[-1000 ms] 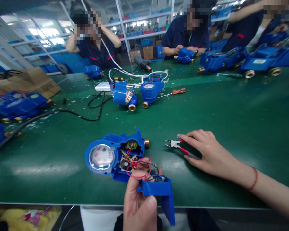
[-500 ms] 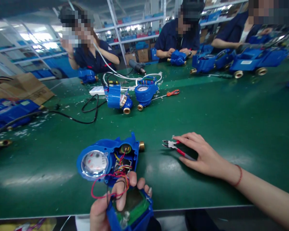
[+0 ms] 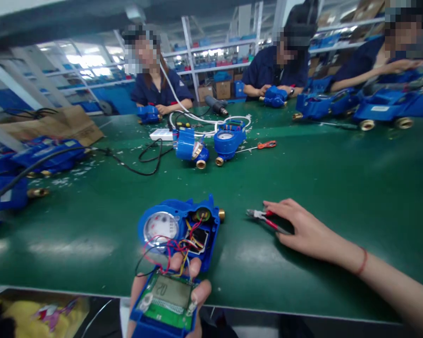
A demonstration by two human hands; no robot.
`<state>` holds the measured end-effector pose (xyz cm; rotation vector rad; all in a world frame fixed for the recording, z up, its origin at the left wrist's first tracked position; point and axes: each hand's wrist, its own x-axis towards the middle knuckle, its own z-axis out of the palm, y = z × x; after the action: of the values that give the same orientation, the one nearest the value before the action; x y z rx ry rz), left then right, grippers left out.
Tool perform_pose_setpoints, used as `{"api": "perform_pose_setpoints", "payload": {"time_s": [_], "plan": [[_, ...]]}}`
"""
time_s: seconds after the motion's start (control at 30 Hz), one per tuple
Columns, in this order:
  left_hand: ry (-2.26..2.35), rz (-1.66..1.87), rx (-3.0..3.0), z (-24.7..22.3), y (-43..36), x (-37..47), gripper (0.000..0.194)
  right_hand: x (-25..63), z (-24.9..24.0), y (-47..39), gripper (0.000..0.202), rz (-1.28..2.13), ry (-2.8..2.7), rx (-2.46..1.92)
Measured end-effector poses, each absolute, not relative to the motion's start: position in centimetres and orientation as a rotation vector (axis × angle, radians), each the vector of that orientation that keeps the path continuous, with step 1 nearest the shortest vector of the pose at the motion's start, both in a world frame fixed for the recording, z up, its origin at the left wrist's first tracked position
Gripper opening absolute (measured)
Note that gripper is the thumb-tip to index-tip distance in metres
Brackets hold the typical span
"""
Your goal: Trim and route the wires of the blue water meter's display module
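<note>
Display module [image 3: 165, 300] wired to meter [image 3: 179, 230], cutters [image 3: 266, 219] beside

Green bench [image 3: 338, 178]: open blue meter [image 3: 179, 230], red-handled cutters [image 3: 266, 219], two blue meters [image 3: 211, 145] mid-bench, orange screwdriver [image 3: 261, 146], black cable [image 3: 141, 162], cardboard box [image 3: 56, 124], white scraps.

Blue meter housing [image 3: 178, 220] glossy plastic (brass-coloured metal fitting [image 3: 221, 215]); green table mat [image 3: 338, 178] smooth, slight sheen.
</note>
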<state>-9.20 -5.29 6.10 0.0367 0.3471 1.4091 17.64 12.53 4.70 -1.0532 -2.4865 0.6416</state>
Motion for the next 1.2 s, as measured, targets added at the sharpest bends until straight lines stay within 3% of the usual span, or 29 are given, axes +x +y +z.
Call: {"api": "perform_pose_setpoints", "payload": {"time_s": [0.17, 0.27, 0.53, 0.8, 1.03, 1.13, 1.2], "plan": [[0.116, 1.406, 0.058, 5.0, -5.6, -8.8, 0.022, 17.3, 7.4, 10.4, 0.061, 1.405, -2.693, -0.657], [0.104, 1.382, 0.004, 4.3, -5.6, -8.9, 0.024, 16.7, 7.0, 11.4, 0.049, 1.208, -2.592, -0.753], [0.256, 1.439, -0.080, 3.6, -5.7, -8.4, 0.039, 13.3, 2.5, 15.3, 0.044, 0.296, -2.499, -0.801], [0.238, 1.421, 0.027, 3.4, -5.1, -8.1, 0.027, 13.8, 1.6, 14.7, 0.036, 0.068, -2.449, -0.837], [0.364, 1.461, 0.093, 3.5, -4.7, -7.0, 0.031, 12.3, 4.1, 10.7, 0.014, 0.403, -2.451, -0.528], [0.556, 1.532, 0.118, 4.2, -4.4, -5.9, 0.036, 12.0, 5.2, 8.9, 0.021, 0.707, -2.435, -0.395], [0.715, 1.611, 0.205, 4.3, -4.0, -4.9, 0.030, 11.9, 5.9, 8.2, 0.036, 1.061, -2.401, -0.303]]}}
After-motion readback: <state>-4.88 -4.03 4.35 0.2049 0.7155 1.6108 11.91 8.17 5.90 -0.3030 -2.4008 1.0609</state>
